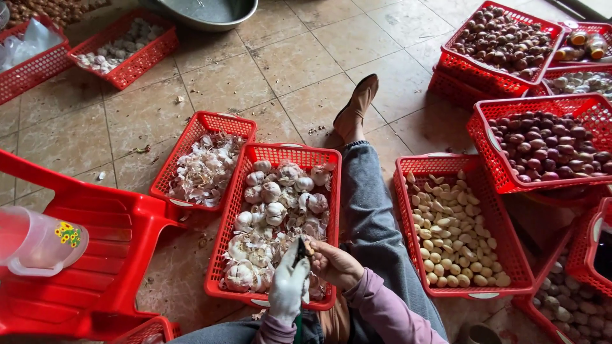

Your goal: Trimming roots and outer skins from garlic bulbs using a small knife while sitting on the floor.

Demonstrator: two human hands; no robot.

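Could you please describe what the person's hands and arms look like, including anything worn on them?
The left hand wears a whitish glove, dusty and worn-looking. The right hand is bare, with no glove. Both arms are covered by long, pale purple sleeves that reach the wrists. No ring, watch or bracelet shows.

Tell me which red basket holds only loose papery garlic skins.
The small red basket left of the whole-garlic basket under both hands. The others hold bulbs, peeled cloves or shallots.
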